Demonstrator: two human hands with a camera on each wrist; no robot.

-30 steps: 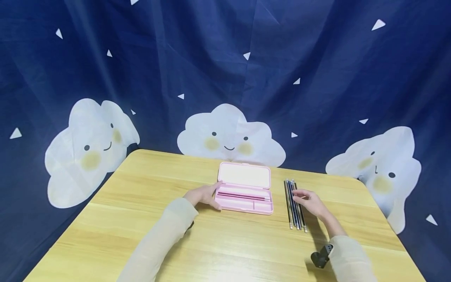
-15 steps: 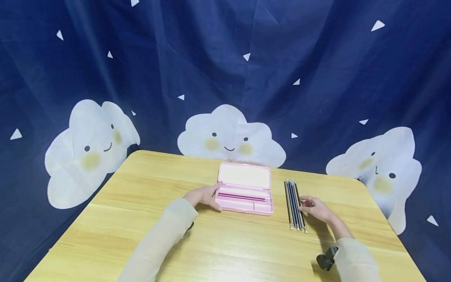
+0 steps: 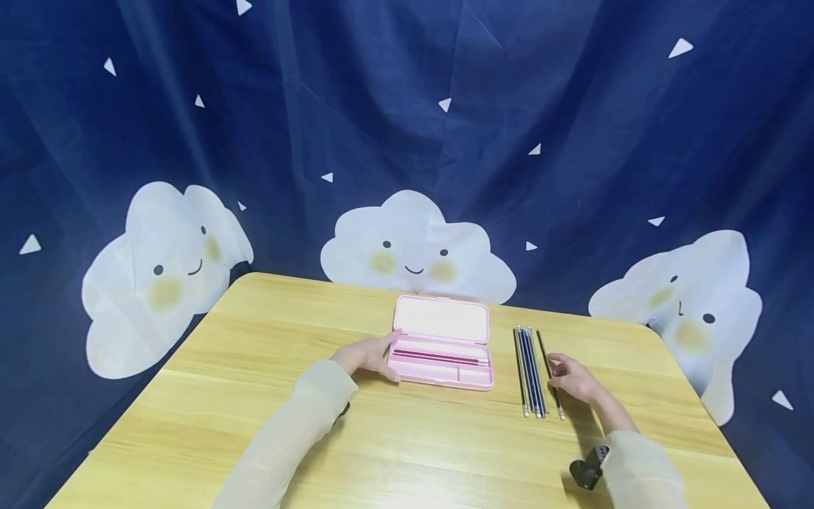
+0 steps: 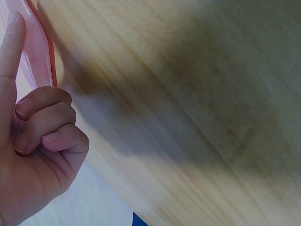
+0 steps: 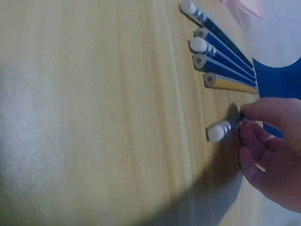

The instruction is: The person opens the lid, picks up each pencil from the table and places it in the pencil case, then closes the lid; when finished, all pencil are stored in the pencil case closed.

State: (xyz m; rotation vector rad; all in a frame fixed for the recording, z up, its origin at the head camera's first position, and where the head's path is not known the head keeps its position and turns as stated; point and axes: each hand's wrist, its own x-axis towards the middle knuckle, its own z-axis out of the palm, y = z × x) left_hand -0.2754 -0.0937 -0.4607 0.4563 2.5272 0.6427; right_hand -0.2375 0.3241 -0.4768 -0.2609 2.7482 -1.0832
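In the head view a pink pencil case [image 3: 420, 375] lies with its lid [image 3: 441, 318] up, and dark red pencils [image 3: 432, 355] rest in its long compartment. My left hand [image 3: 364, 355] grips its left end, thumb at the near side and forefinger at the far side. In the left wrist view the other fingers [image 4: 49, 120] are curled beside the case [image 4: 36, 52]. My right hand [image 3: 575, 379] pinches a dark pencil [image 3: 560, 408] between thumb and fingers. That pencil's white eraser end [image 5: 216, 133] shows in the right wrist view, low over the table.
Left of the held pencil lies a row of several pencils [image 3: 528, 371], blue, dark and yellow, some with white erasers. All stand on a wooden table [image 3: 407, 445]. Behind it hangs a dark blue curtain [image 3: 381, 106] with clouds. A black device [image 3: 588, 468] sits at the right wrist.
My right hand first drew back from over the row to its right edge. It then pinched the outermost pencil and moved it right, apart from the others. The left hand stayed still.
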